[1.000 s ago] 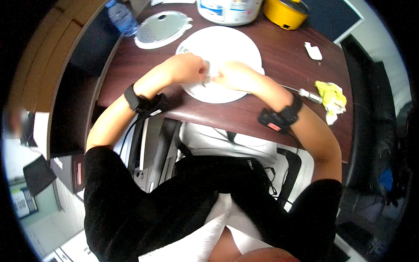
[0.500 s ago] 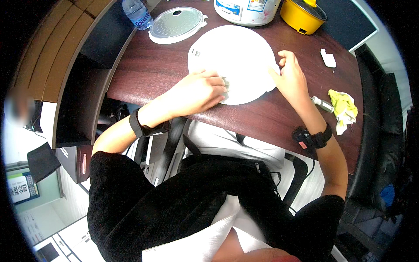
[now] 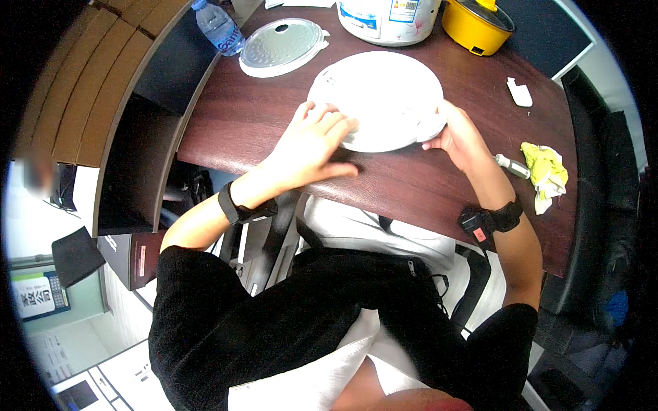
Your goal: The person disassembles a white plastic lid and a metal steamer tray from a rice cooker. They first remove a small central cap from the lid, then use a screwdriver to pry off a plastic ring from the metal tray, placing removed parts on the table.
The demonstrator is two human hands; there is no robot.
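Disc point(image 3: 387, 85) is being pinched by the right hand point(image 3: 466, 139) near the front edge of the worktop point(image 3: 236, 133). Left hand point(image 3: 310, 147) is being held over it, fingers half-open, grip unclear.

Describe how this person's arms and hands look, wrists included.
The left hand and right hand are bare. Black sleeves end near the elbows. Each wrist has a black strap; on the right one, a black box bears a small reddish patch.
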